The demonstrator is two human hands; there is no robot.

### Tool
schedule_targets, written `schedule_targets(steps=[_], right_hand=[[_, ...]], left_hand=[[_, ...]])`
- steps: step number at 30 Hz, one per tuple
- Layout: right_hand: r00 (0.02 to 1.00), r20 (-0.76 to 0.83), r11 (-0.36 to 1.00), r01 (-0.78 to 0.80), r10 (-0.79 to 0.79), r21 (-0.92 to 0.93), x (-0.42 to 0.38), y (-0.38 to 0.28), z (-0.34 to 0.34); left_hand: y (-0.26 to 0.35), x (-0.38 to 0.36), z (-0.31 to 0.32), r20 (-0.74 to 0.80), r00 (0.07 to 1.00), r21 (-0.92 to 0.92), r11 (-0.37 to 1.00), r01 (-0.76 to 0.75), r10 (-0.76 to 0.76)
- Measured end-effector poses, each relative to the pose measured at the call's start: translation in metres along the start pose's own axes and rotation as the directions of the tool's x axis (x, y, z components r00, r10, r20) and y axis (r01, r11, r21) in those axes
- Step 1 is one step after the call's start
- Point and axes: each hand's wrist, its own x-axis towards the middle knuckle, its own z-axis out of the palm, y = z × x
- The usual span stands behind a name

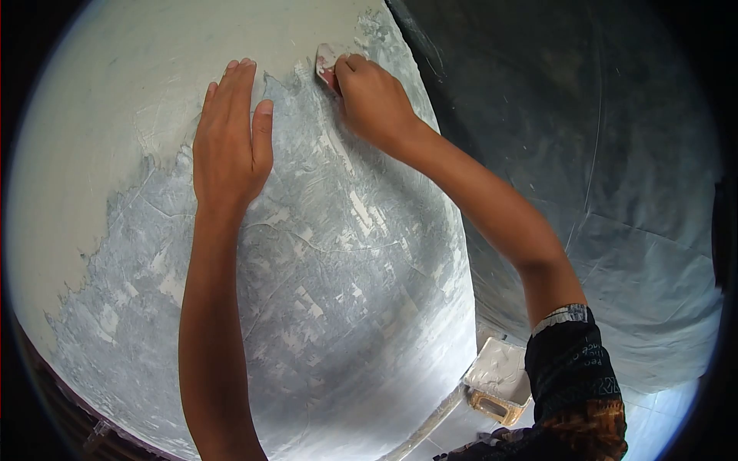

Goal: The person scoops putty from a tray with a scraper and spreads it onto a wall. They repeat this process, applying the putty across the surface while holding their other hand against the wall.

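Note:
A large pale panel (330,292) fills most of the head view, blotchy grey below and smooth cream-coloured at the upper left, with a ragged border between the two. My left hand (231,138) lies flat along that border, palm toward the surface and fingers stretched upward, holding nothing. Higher up and to the right, my right hand (373,96) is closed around a small flat scraper (327,69), red and smeared with white. The scraper's blade rests against the panel near the cream-coloured area. My fingers cover part of the scraper.
Dark plastic sheeting (553,138) hangs along the panel's right edge. At the lower right, on the floor, stands a small container (496,376) coated with whitish paste, a yellowish handle-like part at its front. Dark slats (61,415) show at the lower left.

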Motion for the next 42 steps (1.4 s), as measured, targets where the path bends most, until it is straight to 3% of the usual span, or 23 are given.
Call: schedule_targets(steps=[4, 9, 15, 17, 19, 22, 25, 28, 30, 31, 34, 36, 37, 39, 41, 42], right_hand=[[0.995, 0.1, 0.988, -0.037, 0.022, 0.15, -0.02, -0.033, -0.037], [0.977, -0.134, 0.986, -0.157, 0.164, 0.061, 0.038, 0.023, -0.013], [0.998, 0.06, 0.999, -0.019, 0.017, 0.027, -0.038, -0.038, -0.005], [0.998, 0.023, 0.983, 0.059, -0.064, 0.177, -0.055, -0.058, -0.024], [1.0, -0.008, 0.985, 0.004, -0.003, 0.175, -0.036, -0.054, -0.036], [0.994, -0.086, 0.996, -0.059, 0.065, 0.068, 0.015, -0.019, -0.024], [0.994, -0.107, 0.998, -0.04, 0.036, -0.041, 0.034, -0.002, -0.001], [0.996, -0.061, 0.998, 0.065, -0.066, -0.008, -0.015, -0.03, 0.006], [0.997, 0.052, 0.99, 0.045, -0.052, 0.135, -0.056, -0.058, -0.013], [0.997, -0.023, 0.976, 0.079, -0.076, 0.201, -0.072, -0.066, -0.023], [0.992, 0.127, 0.952, -0.051, 0.013, 0.302, -0.098, -0.077, -0.064], [0.901, 0.376, 0.792, -0.386, 0.215, 0.473, -0.108, -0.074, -0.081], [0.895, 0.387, 0.792, -0.397, 0.221, 0.465, -0.114, -0.071, -0.083], [0.693, 0.606, 0.308, -0.719, 0.392, 0.623, -0.128, -0.057, -0.08], [0.661, 0.645, 0.26, -0.748, 0.385, 0.611, -0.142, -0.048, -0.087], [0.615, 0.672, 0.171, -0.777, 0.412, 0.606, -0.149, -0.045, -0.092]], left_hand=[[0.0, 0.001, 0.0, 0.003, 1.0, -0.007, 1.0, -0.001, 0.001], [0.001, 0.0, -0.001, 0.031, 0.999, 0.011, 1.0, 0.017, -0.018], [0.001, -0.001, -0.002, 0.046, 0.998, -0.013, 0.999, 0.04, -0.039], [0.001, 0.001, -0.001, 0.045, 0.998, -0.021, 0.999, 0.036, -0.036], [0.001, 0.001, -0.001, 0.004, 1.0, -0.028, 1.0, 0.009, -0.009], [0.001, 0.0, -0.001, 0.052, 0.998, -0.003, 0.999, 0.039, -0.038], [0.0, 0.0, -0.001, 0.04, 0.999, 0.0, 0.999, 0.037, -0.037], [0.001, 0.0, -0.001, 0.032, 0.998, 0.003, 0.998, 0.058, -0.059], [0.0, 0.0, 0.0, 0.036, 0.998, -0.003, 0.998, 0.056, -0.056], [-0.001, -0.001, 0.001, 0.046, 0.998, -0.008, 0.999, 0.048, -0.048], [0.0, -0.002, 0.002, 0.034, 0.998, -0.005, 0.999, 0.049, -0.048], [0.0, -0.001, 0.002, 0.007, 0.999, -0.023, 0.998, 0.05, -0.05], [0.002, -0.002, 0.003, -0.024, 0.999, -0.035, 0.998, 0.044, -0.045], [0.008, -0.006, 0.005, -0.04, 0.996, -0.086, 0.994, 0.072, -0.075], [0.015, -0.01, 0.009, -0.055, 0.993, -0.138, 0.986, 0.098, -0.107], [0.02, -0.014, 0.012, -0.065, 0.991, -0.172, 0.98, 0.103, -0.116]])
